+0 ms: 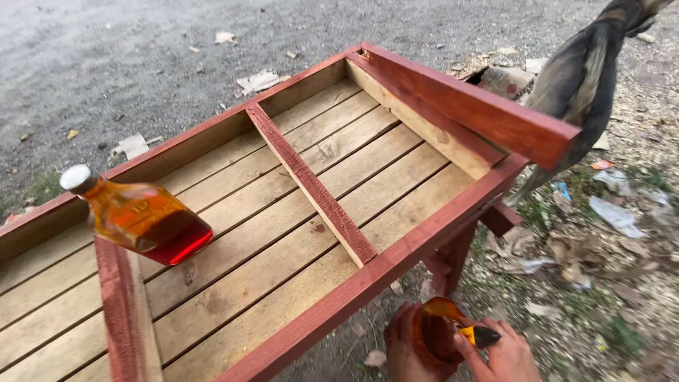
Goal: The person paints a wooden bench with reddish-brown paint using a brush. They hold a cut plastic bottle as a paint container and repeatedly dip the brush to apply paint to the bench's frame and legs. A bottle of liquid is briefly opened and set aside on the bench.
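At the bottom of the frame, the left hand [409, 346] cups a stain-filled container [440, 331] while right fingers [495, 354] pinch a brush [475, 334] dipped inside; a capped bottle [141, 216] rests on the frame [368, 279].

A flat glass bottle [141, 216] with a white cap and dark red liquid lies tilted on the upturned, red-stained wooden furniture frame [368, 279]. A grey-brown animal [580, 78] stands beside its far corner, among paper scraps [615, 212] on gravel ground [127, 64].
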The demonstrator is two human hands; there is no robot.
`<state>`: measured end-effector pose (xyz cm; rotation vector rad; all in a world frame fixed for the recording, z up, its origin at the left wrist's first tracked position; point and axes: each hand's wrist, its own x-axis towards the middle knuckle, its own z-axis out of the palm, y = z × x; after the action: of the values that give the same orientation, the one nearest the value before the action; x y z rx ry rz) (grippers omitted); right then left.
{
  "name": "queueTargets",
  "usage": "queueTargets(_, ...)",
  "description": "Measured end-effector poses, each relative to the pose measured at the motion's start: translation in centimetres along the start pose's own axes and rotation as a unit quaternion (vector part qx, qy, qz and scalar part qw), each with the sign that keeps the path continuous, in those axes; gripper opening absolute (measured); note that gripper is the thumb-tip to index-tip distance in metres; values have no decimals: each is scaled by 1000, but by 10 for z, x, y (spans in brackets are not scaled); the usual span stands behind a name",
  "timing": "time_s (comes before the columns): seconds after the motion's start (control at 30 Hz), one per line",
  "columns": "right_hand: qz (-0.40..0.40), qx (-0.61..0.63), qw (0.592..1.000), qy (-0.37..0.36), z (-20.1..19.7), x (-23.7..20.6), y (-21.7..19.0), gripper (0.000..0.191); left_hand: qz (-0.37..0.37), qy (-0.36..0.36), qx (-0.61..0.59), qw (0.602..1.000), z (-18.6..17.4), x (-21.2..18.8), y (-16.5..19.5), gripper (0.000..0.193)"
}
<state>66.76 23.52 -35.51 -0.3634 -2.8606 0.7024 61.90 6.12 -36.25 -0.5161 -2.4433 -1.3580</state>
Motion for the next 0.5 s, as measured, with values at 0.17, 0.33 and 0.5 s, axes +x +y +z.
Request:
queueTargets(0.17, 82, -58, 989, -107, 13, 61, -5, 52, 8, -8, -70, 998, 31, 9, -52, 99)
queueTargets(0.33, 51, -145, 976, -154, 6, 95, -23, 44, 32, -46, -60, 997, 48, 19, -79, 102)
queueTargets(0.5, -18, -4, 990, -137, -20, 93, -34, 33, 92, -15, -48, 995, 46, 22, -80, 105)
